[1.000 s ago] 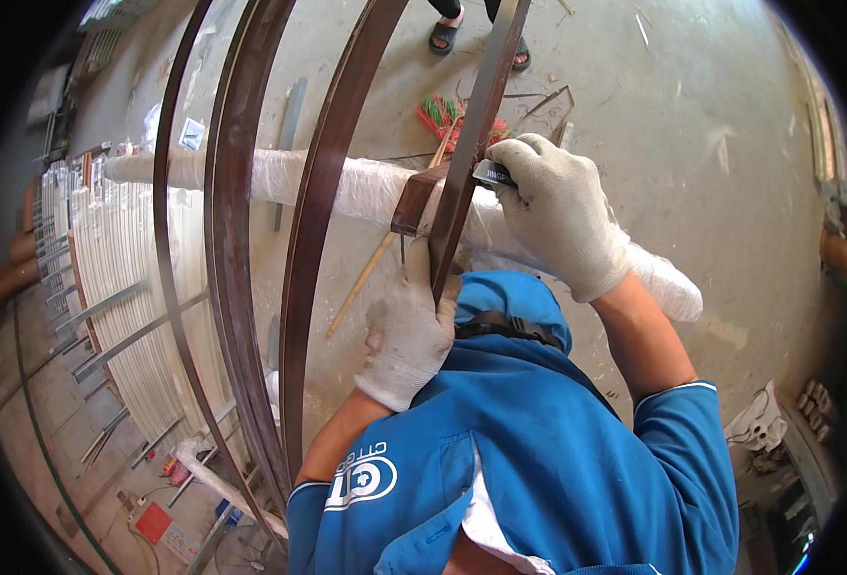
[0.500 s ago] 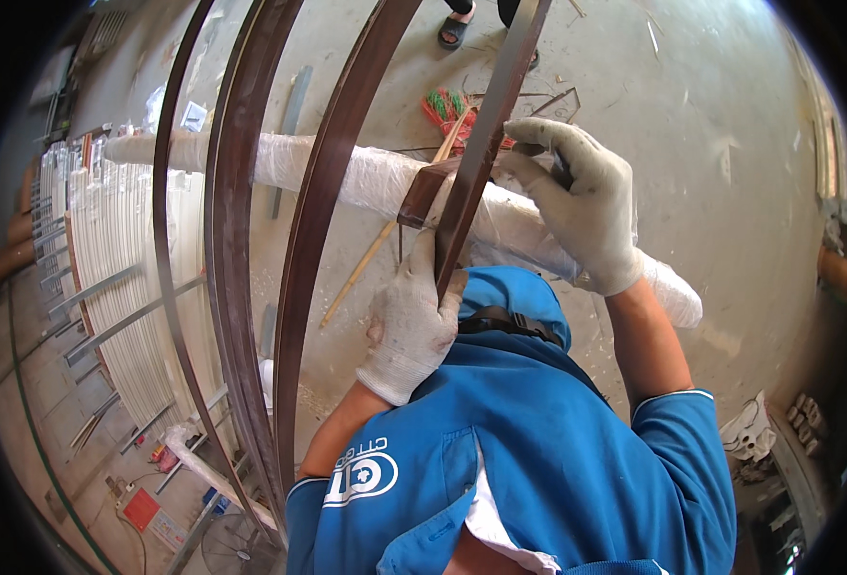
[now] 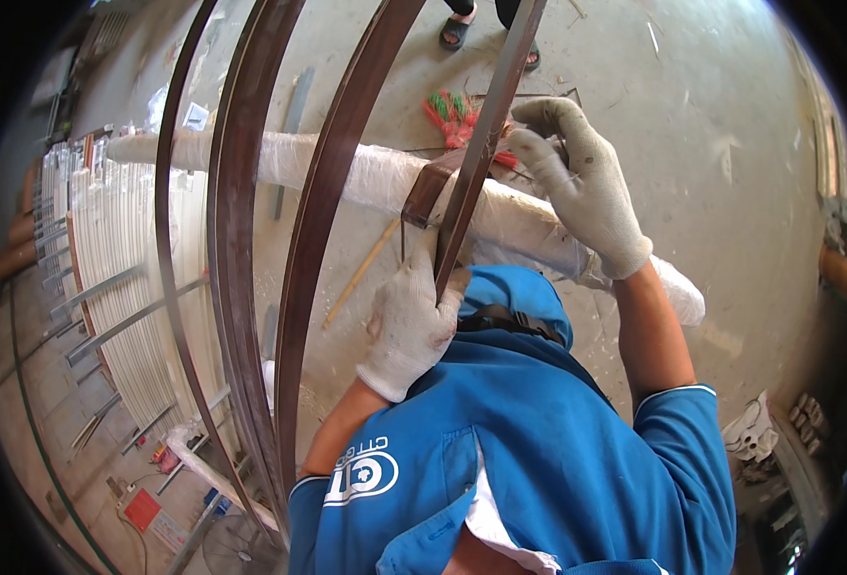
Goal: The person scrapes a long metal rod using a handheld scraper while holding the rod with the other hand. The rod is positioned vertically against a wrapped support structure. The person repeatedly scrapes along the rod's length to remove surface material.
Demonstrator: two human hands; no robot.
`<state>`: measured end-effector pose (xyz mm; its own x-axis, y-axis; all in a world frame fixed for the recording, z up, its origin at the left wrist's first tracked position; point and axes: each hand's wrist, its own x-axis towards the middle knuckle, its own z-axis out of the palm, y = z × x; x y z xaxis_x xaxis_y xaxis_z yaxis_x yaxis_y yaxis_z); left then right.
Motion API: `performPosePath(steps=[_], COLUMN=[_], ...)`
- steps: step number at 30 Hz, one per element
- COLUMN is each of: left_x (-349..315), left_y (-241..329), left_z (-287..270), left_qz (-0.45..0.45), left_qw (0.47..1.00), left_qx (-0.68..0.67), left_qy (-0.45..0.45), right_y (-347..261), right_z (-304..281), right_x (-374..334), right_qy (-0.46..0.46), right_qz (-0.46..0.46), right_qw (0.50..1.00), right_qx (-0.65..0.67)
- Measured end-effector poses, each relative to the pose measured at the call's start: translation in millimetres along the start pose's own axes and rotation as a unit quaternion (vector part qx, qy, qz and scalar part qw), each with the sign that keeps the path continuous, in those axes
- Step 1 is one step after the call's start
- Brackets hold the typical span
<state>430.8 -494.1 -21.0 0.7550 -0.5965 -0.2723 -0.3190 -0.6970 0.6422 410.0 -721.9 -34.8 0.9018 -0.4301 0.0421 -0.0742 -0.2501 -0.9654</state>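
Note:
My left hand (image 3: 406,331), in a pale knitted glove, is closed around the lower part of a dark brown metal bar (image 3: 486,134) that slants up and away. A short brown piece (image 3: 426,195) meets this bar just above the left fingers. To the right of the bar is my gloved right hand (image 3: 591,187), its fingers curled and its thumb slightly blurred. Something dark shows between thumb and fingers, too hidden to name. A long plastic-wrapped beam (image 3: 529,216) runs crosswise beneath both hands.
More long brown bars (image 3: 332,172) stand on the left. Beyond them lies a stack of white profiles (image 3: 122,278) on metal supports. A wooden stick (image 3: 361,273) and red-green bundle (image 3: 454,117) are on the floor. Another person's sandalled foot (image 3: 454,34) is at the far side.
My right hand has moved a little up and to the right, and its thumb has shifted higher. The left hand keeps its hold, and the bar has barely shifted.

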Motion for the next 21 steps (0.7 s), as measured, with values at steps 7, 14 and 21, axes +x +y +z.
performPosePath(steps=[7,14,21], left_x=[2,3,2], left_y=[3,5,8], left_z=[-4,-7,-8], left_qz=[-0.013,-0.017,-0.043], left_qw=[0.999,0.998,0.998], left_qx=[-0.036,-0.043,-0.040], left_qy=[-0.022,-0.037,-0.036], right_y=[-8,-7,-6], right_z=[-26,-16,-18], right_x=[-9,1,6], right_qy=[-0.159,-0.234,-0.286], right_qz=[0.111,0.108,0.155], right_qw=[0.980,0.961,0.942], right_qx=[0.031,0.098,0.078])
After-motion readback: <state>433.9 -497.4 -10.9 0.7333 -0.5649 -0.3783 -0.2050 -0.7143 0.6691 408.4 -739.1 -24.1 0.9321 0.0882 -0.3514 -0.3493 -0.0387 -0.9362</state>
